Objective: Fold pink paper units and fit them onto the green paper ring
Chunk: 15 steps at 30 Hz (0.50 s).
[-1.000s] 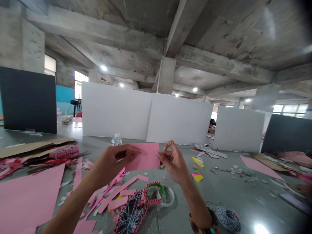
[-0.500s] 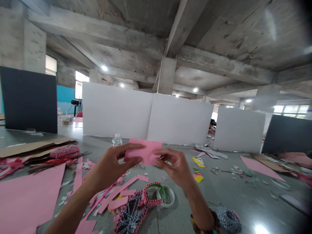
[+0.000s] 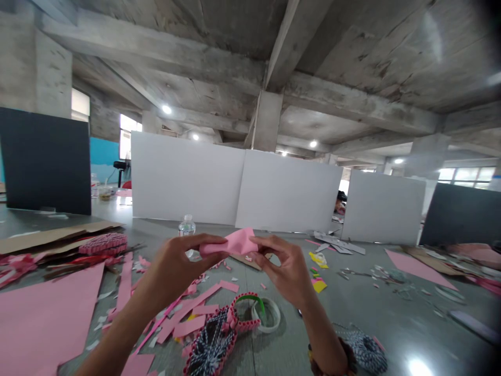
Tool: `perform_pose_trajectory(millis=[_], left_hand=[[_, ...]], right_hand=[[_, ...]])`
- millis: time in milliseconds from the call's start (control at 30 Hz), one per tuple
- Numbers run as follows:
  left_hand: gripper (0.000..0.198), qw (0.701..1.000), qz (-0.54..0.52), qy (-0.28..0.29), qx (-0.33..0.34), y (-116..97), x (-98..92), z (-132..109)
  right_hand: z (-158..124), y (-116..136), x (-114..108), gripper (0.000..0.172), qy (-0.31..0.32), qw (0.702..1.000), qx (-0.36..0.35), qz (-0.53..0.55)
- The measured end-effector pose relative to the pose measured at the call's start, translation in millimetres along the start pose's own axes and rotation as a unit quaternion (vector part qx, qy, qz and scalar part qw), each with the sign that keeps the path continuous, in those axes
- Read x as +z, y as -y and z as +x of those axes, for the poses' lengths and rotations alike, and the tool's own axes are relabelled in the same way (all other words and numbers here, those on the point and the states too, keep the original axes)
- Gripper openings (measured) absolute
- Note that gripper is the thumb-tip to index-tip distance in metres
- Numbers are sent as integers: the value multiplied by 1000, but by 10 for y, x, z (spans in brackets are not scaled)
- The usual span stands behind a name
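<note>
One left hand (image 3: 183,271) and one right hand (image 3: 285,277) hold one folded pink paper (image 3: 235,243) between their fingers (image 3: 274,250). Beyond the fingers stand one plastic water bottle (image 3: 187,226) and three white partition boards (image 3: 188,175). Below them lie one tape roll (image 3: 270,315) and one pink-edged woven mat (image 3: 211,347). One large pink sheet (image 3: 43,313) lies left of the fingers, another (image 3: 418,269) right.

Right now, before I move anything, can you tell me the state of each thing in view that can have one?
left hand: pinching the left end of the pink paper piece
right hand: pinching its right end
pink paper piece: bent, held in the air between both hands
plastic water bottle: standing upright, beyond the hands
tape roll: lying down, not held
large pink paper sheet: lying flat, not held
</note>
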State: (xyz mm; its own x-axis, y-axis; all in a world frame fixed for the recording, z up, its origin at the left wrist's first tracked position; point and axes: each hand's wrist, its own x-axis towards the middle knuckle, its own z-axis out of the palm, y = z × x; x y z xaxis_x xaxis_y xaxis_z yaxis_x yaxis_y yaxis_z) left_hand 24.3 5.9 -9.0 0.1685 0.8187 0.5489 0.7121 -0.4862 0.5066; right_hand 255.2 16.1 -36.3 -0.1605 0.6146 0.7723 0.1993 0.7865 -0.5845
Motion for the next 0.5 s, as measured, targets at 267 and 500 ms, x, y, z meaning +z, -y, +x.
perform_pose_trajectory(millis=[267, 500], left_hand=[[52, 971, 107, 4, 213, 14, 173, -29], [64, 974, 38, 113, 194, -73, 144, -94]], right_hand=[[-53, 165, 58, 44, 73, 997, -26, -17], [-75, 216, 62, 43, 96, 990, -19, 105]])
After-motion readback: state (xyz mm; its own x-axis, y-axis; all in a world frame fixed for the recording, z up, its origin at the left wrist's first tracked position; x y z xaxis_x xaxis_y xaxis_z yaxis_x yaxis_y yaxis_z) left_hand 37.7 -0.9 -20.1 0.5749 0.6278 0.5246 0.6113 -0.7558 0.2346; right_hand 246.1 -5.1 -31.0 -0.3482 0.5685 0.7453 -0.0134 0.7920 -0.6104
